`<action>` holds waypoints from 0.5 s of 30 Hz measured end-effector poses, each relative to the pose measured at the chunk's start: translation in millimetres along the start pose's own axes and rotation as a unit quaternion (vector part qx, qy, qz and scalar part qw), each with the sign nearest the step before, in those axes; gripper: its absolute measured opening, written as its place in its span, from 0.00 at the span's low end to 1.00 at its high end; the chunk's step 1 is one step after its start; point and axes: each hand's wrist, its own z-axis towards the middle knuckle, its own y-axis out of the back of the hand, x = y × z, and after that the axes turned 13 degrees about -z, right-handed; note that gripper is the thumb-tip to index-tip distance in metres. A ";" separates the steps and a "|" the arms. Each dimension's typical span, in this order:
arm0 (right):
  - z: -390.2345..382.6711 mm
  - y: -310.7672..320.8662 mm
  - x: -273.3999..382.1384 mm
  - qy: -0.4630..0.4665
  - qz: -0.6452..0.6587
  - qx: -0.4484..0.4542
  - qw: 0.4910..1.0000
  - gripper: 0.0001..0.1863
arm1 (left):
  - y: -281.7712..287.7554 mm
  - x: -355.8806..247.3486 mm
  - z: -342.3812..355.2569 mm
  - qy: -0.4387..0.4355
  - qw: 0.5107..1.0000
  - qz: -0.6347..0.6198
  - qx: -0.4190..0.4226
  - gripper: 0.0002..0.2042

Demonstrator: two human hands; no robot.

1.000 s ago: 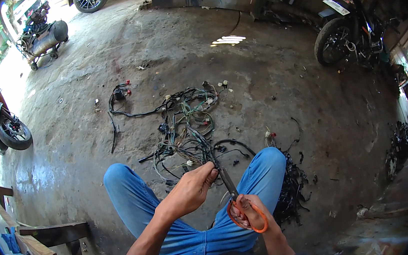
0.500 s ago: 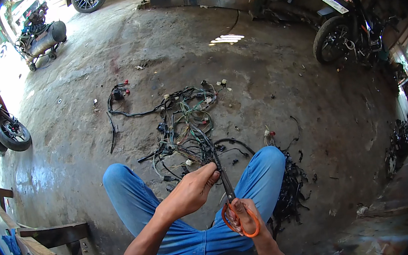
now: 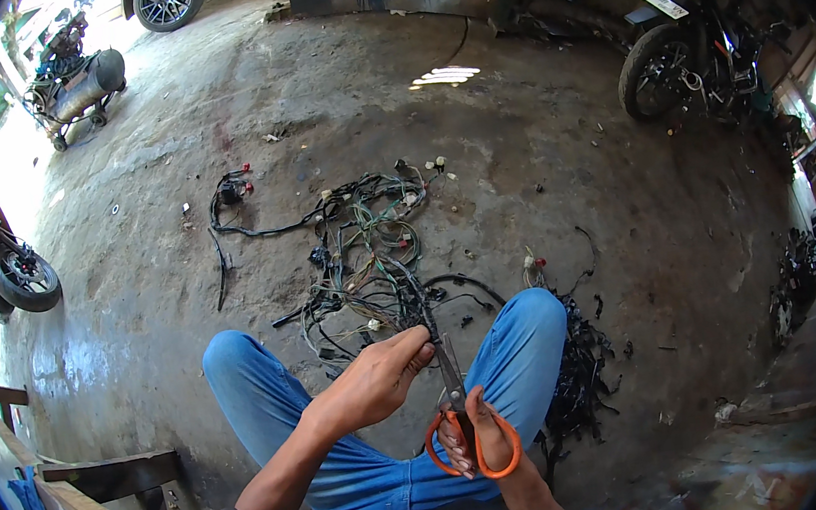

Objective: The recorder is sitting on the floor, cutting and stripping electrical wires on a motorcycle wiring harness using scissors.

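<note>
My left hand pinches the near end of a dark wiring harness, between my knees. The harness spreads across the concrete floor in loops of black, green and white wires with pale connectors. In my right hand are scissors with orange handles, my fingers and thumb through the loops. Their dark blades point away from me, slightly parted, right beside my left fingertips. Whether the blades touch the harness I cannot tell.
Black scraps are heaped beside my right knee. A wooden bench stands at the near left. Motorcycles stand at left and far right. A wheeled tank machine is at the far left, near a car wheel.
The scissors have opened: their handle loops are spread wider and the blades have parted. My left hand keeps its pinch on the harness. The whole view has shifted slightly.
</note>
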 end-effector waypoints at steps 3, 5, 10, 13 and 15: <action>-0.3 3.4 0.2 -0.029 0.096 0.069 0.993 0.39 | 2.7 -2.6 -1.5 0.023 0.999 -0.030 0.009 0.11; 0.3 8.2 -0.3 -0.038 0.158 0.118 0.980 0.39 | 6.6 -3.7 -2.5 0.023 0.999 -0.036 0.024 0.11; -0.4 15.4 -3.3 -0.055 0.199 0.181 0.962 0.40 | 20.6 -4.9 -1.4 0.013 0.997 -0.039 0.068 0.10; -1.3 14.7 1.8 -0.078 0.173 0.187 0.964 0.41 | 33.6 -4.6 -2.1 -0.003 0.994 -0.015 0.104 0.09; -4.6 15.1 1.6 -0.068 0.135 0.174 0.973 0.41 | 40.6 -3.6 -0.2 -0.030 0.991 0.015 0.129 0.12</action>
